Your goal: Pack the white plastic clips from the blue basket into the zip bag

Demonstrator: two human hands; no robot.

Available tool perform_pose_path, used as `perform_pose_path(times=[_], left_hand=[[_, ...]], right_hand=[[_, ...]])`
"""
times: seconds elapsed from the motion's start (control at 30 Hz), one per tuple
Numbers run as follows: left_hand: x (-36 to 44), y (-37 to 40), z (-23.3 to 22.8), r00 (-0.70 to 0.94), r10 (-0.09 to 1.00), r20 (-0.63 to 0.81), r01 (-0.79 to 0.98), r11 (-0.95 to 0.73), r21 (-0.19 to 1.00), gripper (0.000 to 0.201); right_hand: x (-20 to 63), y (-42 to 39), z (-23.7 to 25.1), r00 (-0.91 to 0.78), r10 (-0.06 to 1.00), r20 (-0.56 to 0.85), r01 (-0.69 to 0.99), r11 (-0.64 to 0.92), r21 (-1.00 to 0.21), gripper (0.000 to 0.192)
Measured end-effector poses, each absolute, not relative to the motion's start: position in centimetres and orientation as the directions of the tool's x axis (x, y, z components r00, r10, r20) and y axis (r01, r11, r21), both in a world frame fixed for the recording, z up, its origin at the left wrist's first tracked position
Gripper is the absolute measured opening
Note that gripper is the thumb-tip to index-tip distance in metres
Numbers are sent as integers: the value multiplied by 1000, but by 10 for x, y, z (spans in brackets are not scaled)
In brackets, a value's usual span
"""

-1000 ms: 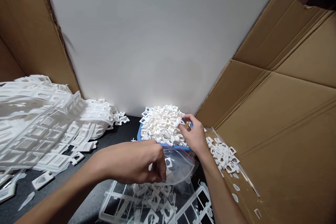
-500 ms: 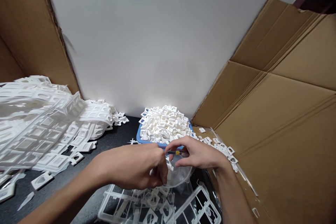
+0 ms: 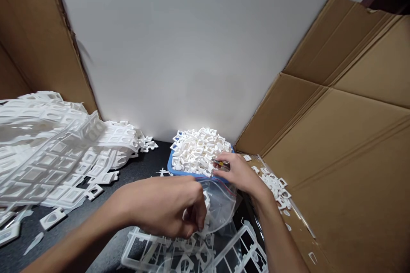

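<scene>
Setting: dark worktop (image 3: 141, 170) against a plain white wall (image 3: 192, 51), flanked by flattened brown cardboard sheets (image 3: 346, 136).

Left hand (image 3: 166, 207): fingers curled shut, pinching the near rim of a clear zip-lock bag (image 3: 221, 204) and holding its mouth open; a small white piece shows just beside the fingertips.

Right hand (image 3: 238, 172): rests at the near right edge of the heap of small white plastic frame pieces (image 3: 197, 151); fingertips drawn together in a narrow pinch around a slim tool with a yellow and red mark (image 3: 221, 163). Whether a piece is caught at its tip cannot be told.

Blue tray (image 3: 169, 166): holds the heap, piled above its rim; stands just behind the bag mouth, touching or nearly so.

Bag position: between the two hands, in front of the tray, lying over clear moulding frames (image 3: 243, 251) at the bottom of the view.

Handling, pieces: judged light, stiff and small, apt to scatter or slide off the heap; best taken singly by an outer edge or through the open centre.

Handling, bag: judged thin, limp and slippery; collapses unless gripped at the rim near the red-lined zip strip.

Left of scene: large stack of white moulded sheets (image 3: 48, 145), with loose squares at its foot.

Right of scene: loose white pieces (image 3: 275, 187) spilled along the cardboard edge, near the right wrist.
</scene>
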State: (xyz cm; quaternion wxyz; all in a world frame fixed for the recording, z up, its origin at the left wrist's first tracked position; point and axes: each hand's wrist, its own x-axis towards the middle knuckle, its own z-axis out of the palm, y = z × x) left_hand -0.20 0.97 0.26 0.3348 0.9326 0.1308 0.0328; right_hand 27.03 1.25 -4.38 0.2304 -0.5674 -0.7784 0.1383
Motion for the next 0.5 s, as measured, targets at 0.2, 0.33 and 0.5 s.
perform_pose_path(times=[0.2, 0.33, 0.5], left_hand=[[-1, 14, 2, 961, 276, -16, 216, -713, 666, 32], [-1, 16, 2, 960, 281, -1, 210, -715, 666, 30], [-3, 18, 6, 960, 280, -15, 221, -723, 655, 30]], right_hand=[[275, 8, -33, -173, 955, 241, 791, 280, -543, 12], [282, -1, -21, -129, 977, 167, 665, 211, -717, 21], [270, -14, -5, -236, 967, 98, 431, 195, -881, 23]])
